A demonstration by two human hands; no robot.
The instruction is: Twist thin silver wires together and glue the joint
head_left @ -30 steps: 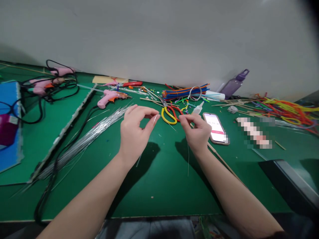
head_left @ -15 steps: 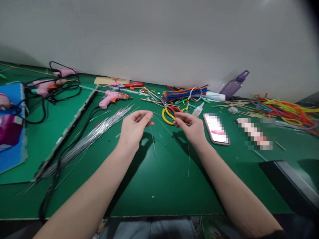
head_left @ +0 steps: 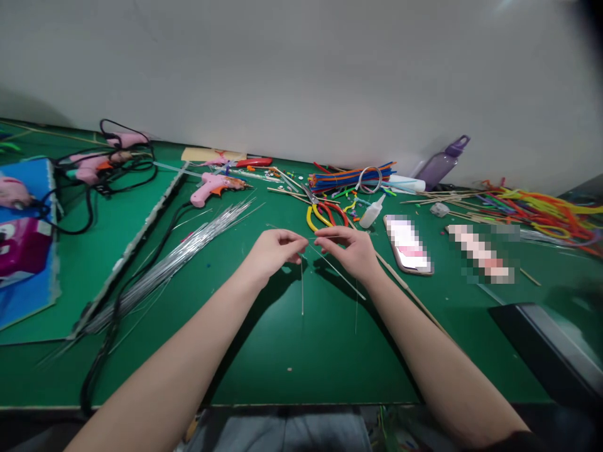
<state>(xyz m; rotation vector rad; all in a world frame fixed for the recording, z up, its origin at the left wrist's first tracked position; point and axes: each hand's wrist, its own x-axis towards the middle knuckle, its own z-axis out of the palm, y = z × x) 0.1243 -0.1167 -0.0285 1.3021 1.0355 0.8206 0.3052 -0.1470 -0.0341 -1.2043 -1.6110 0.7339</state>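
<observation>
Held the left hand (head_left: 277, 254) and the right hand (head_left: 352, 254) close together, fingertips nearly meeting, above the middle of the green surface (head_left: 264, 383). Pinched thin wire (head_left: 302, 292) between thumb and fingers of the left hand, with one straight length hanging almost vertically below the fingertips and another slanting down toward the right wrist. Had thumb and fingers of the right hand clamped on thin wire too, with a fainter strand (head_left: 357, 311) dangling beneath. Could not tell one continuous piece from several separate ones.

Saw a bundle of silvery wires (head_left: 188, 257) lying diagonally to the left, well apart from the fingers, near a black cord (head_left: 110, 326). Noticed a pink glue gun (head_left: 205, 190) on its side past the far end of that bundle. Found scissors (head_left: 316, 202) with yellow and red handles just beyond the fingertips, and a small white bottle (head_left: 371, 215) standing beside them. Made out a bundle of blue and orange pipe cleaners (head_left: 348, 179) farther back, near a tilted purple bottle (head_left: 440, 168). Spotted a phone (head_left: 400, 245) to the right of the right hand, screen partly pixelated, and a long stick (head_left: 419, 304) running alongside the right forearm.
</observation>
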